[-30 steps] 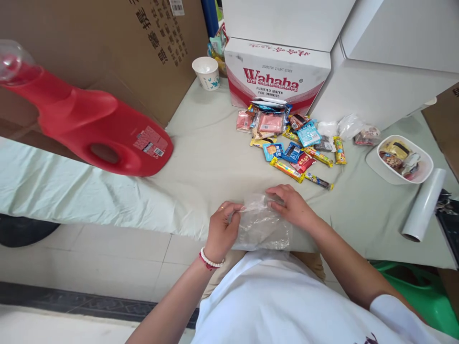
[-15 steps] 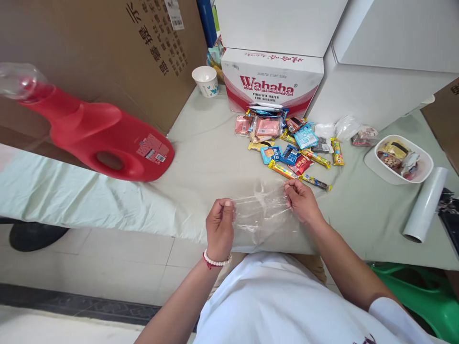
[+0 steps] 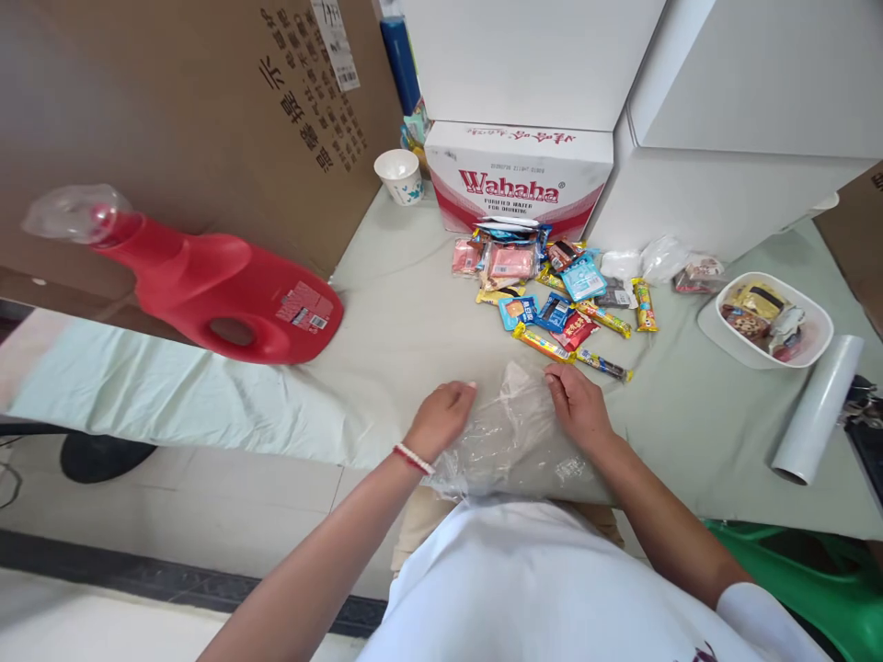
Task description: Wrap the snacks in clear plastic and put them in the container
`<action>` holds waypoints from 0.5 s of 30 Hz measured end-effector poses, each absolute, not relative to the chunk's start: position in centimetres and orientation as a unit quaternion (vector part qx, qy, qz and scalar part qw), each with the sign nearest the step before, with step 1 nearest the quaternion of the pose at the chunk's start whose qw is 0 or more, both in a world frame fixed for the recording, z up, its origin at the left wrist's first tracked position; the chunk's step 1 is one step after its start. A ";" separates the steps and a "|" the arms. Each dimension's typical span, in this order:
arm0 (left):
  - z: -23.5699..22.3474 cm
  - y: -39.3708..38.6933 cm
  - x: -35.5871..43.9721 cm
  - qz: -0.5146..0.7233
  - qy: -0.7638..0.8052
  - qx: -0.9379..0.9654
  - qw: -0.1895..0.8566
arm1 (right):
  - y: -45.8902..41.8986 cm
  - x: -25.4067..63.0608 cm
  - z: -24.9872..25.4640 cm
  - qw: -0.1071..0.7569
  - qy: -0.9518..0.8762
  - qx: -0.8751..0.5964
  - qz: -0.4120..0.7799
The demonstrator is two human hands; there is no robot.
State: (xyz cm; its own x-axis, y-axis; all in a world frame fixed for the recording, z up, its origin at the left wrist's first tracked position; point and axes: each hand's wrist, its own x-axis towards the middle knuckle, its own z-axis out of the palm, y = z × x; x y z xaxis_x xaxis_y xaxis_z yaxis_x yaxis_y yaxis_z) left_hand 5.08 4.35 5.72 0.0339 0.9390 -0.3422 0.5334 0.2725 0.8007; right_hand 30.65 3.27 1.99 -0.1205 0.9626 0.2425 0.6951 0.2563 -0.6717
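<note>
A clear plastic bag is held at the near edge of the worktop: its upper part appears to be pinched at one side by the fingers of the left hand and at the other by the curled fingers of the right hand. The film looks very thin, so it could be split if the hands were pulled hard apart; its layers could also be kept stuck together by cling. The lower part is left slack near the white shirt and could be caught there, or on the bracelet (worn at the left wrist, right beside the loose film). Wrapped snacks are spread just beyond the right hand, and the nearest could be nudged if that hand were pushed forward. Compared with half a second ago, when the film was stretched wider, the left hand has been brought inward and tipped over, and the bag is bunched more loosely and reaches lower; the snacks' arrangement is unchanged.
</note>
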 end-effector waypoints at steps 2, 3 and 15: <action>5.0 5.5 7.4 0.203 0.644 0.540 0.502 | 3.6 31.1 2.3 0.339 -0.723 -0.569 0.199; 4.7 5.9 8.2 0.203 0.638 0.526 0.525 | 3.7 31.3 2.4 0.344 -0.721 -0.568 0.198; 3.5 7.2 7.3 0.452 0.656 0.387 0.463 | 6.6 33.4 1.9 0.357 -0.627 -0.663 0.201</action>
State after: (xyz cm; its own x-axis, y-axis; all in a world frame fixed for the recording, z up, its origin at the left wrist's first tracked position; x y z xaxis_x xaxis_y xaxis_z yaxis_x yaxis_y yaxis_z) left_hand 7.33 7.21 3.48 -0.2711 0.9276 -0.2571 0.0898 0.2903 0.9527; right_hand 33.41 6.59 1.85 0.1328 0.9745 0.1809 0.6876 0.0409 -0.7249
